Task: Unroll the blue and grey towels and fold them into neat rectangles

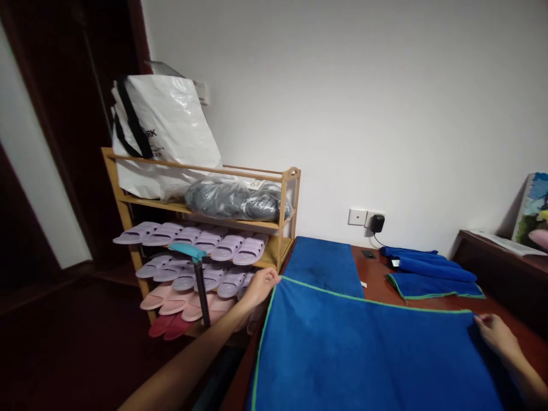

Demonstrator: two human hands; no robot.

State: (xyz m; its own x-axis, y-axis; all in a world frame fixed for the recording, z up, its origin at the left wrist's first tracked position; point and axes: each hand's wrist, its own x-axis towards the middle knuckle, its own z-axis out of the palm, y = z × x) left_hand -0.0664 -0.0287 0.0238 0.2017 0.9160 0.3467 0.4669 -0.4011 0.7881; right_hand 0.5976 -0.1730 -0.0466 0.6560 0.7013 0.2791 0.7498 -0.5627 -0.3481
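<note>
A large blue towel [368,354] with green edging is stretched between my hands above the brown desk. My left hand [262,286] pinches its far left corner, close to the shoe rack's post. At the far right corner, my right hand [496,334] grips the cloth between thumb and fingers. Behind it a flat blue cloth [323,262] lies against the wall, partly covered by the towel. More blue towels [432,271], folded and bunched, rest at the back right of the desk. The towel's near part runs out of view at the bottom.
On the left stands a wooden shoe rack [282,200] with several rows of slippers [231,246]. It also holds a white bag [171,120] and a plastic-wrapped grey bundle [240,200]. A blue-topped handle [188,251] rises before it. A black plug [377,223] sits in the wall socket.
</note>
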